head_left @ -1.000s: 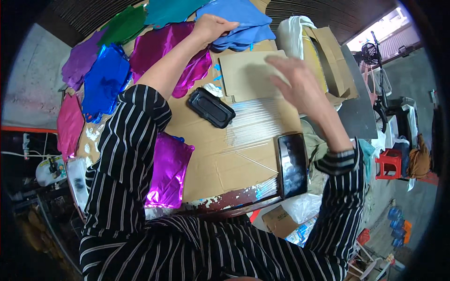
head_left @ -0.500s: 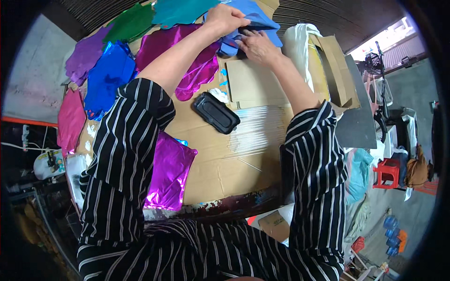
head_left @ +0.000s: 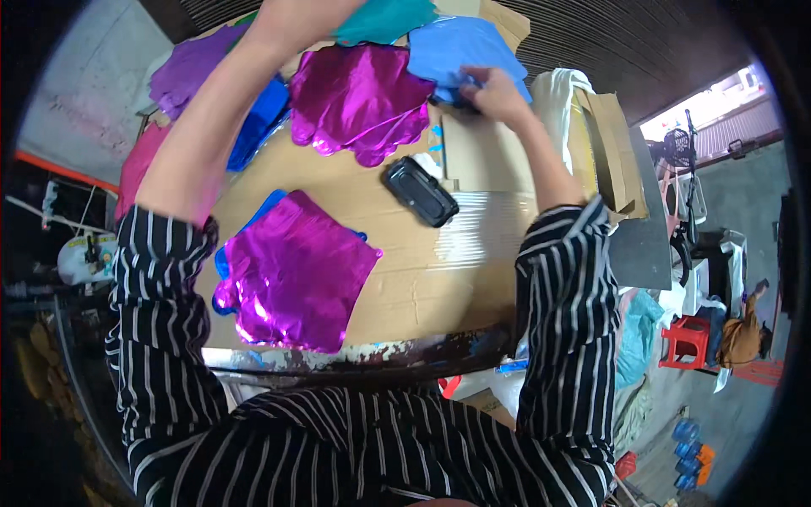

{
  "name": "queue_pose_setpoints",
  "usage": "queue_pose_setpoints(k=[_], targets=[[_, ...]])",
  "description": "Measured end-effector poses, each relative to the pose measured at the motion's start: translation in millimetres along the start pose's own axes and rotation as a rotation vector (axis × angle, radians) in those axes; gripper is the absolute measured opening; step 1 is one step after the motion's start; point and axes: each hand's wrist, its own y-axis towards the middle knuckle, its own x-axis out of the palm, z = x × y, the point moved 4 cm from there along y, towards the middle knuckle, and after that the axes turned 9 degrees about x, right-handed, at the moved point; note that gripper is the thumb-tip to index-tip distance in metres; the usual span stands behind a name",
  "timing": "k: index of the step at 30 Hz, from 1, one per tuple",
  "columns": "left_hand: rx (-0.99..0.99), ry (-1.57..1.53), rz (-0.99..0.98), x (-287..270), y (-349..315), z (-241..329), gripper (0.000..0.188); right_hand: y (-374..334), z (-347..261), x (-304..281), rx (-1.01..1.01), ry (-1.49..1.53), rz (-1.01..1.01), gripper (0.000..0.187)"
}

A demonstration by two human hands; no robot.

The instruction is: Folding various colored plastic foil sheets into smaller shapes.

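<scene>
My right hand (head_left: pixel 502 97) is at the near edge of a light-blue foil stack (head_left: pixel 460 46), fingers apart and slightly blurred. Reaching to the top edge of the view, my left hand (head_left: pixel 314 12) is beside a teal foil stack (head_left: pixel 384 24); its fingers are cut off by the frame. Between my arms, a pile of shiny magenta foil pieces (head_left: pixel 363 101) with scalloped edges lies flat. Closer to me is a pointed magenta foil piece (head_left: pixel 296 270), with a blue foil piece (head_left: pixel 221 260) showing from under it.
A black plastic tray (head_left: pixel 420 193) rests on the cardboard-covered table, by a cardboard sheet (head_left: pixel 486 156) and thin clear sticks (head_left: pixel 465 232). Purple (head_left: pixel 194 72), blue (head_left: pixel 260 122) and pink (head_left: pixel 139 160) foil stacks line the left. An open cardboard box (head_left: pixel 615 148) stands right.
My left hand has left the light-blue stack and moved left to the top edge. My right hand has shifted slightly and its fingers have lifted. The view has shifted, uncovering more magenta foil.
</scene>
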Motion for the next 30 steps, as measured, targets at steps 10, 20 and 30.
queue_pose_setpoints(k=[10,20,30], targets=[[0.359,0.41,-0.421,-38.0,-231.5,89.3,0.02,-167.9,-116.4,-24.0,-0.113,1.73,-0.833,0.094],[0.044,0.338,-0.264,-84.9,-359.2,80.3,0.019,-242.2,-165.5,92.0,0.501,1.16,-0.28,0.022],[-0.57,0.421,0.022,-178.3,-449.5,91.7,0.032,-241.0,-182.5,125.6,0.368,0.846,-0.232,0.017]])
